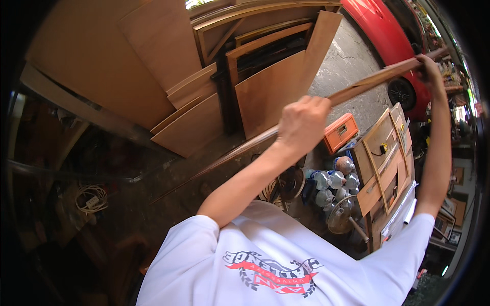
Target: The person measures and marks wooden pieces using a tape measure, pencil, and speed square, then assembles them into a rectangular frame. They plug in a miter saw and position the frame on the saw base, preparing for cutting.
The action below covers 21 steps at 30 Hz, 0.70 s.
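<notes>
Both hands hold one long, thin wooden strip that runs slantwise from the lower left up to the upper right. My left hand is closed around its middle, with the arm stretched out from my white shirt. Near the strip's far upper end, my right hand grips it close to a red car. The strip's lower end tapers off over the dark floor.
Plywood sheets and wooden frames lean in a stack at the back. Below my arms are an orange toolbox, several clear water bottles, a fan and a wooden cabinet frame. A coiled white cable lies at the left.
</notes>
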### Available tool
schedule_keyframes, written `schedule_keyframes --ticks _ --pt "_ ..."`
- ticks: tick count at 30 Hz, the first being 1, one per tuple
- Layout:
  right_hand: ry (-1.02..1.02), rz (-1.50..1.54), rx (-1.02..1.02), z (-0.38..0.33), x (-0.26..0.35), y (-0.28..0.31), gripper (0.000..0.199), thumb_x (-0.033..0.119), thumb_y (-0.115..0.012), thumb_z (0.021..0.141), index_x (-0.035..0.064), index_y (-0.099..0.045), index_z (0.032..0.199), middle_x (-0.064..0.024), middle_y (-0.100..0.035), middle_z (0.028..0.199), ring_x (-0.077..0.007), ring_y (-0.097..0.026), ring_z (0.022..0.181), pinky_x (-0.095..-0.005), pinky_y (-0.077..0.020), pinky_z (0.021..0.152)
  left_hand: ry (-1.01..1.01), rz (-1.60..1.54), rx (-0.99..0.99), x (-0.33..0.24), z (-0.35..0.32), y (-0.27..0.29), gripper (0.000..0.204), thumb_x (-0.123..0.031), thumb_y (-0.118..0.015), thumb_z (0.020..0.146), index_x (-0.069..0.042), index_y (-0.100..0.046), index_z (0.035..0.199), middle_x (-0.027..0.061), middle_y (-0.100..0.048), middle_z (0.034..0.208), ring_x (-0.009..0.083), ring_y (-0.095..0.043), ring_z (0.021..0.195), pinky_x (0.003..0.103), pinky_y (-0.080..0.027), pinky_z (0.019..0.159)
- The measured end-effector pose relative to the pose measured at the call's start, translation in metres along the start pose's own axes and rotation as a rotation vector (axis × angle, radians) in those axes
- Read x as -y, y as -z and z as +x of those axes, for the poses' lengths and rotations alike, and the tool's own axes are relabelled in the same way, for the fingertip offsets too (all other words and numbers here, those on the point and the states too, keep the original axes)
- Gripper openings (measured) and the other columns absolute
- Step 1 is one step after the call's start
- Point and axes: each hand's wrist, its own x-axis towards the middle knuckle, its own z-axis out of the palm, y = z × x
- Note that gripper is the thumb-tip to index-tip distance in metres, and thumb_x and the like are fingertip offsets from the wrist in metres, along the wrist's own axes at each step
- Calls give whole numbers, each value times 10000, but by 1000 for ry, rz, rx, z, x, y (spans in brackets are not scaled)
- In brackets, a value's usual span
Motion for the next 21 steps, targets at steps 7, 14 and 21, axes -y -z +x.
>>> schedule_keyframes --ticks 7,14,21 --pt "-153 146 141 22 -91 -167 182 200 -586 912 24 -611 874 -100 -630 701 -166 -585 470 -372 -565 491 86 241 182 64 -29 6 157 -173 -716 846 -72 -605 798 64 -632 754 263 -644 743 406 -522 640" --pt "-266 259 223 41 -206 -281 188 134 -591 864 -53 -590 852 -159 -594 607 -205 -565 415 -386 -518 407 195 332 300 124 -90 -19 143 -168 -714 838 -79 -610 797 61 -639 752 258 -645 741 395 -528 631" --pt "-392 398 119 54 -312 -298 381 341 -665 903 -39 -648 903 -165 -672 751 -201 -646 604 -357 -551 556 208 307 303 143 -125 -102 92 -162 -704 833 -86 -653 826 56 -655 783 240 -655 807 378 -538 660"
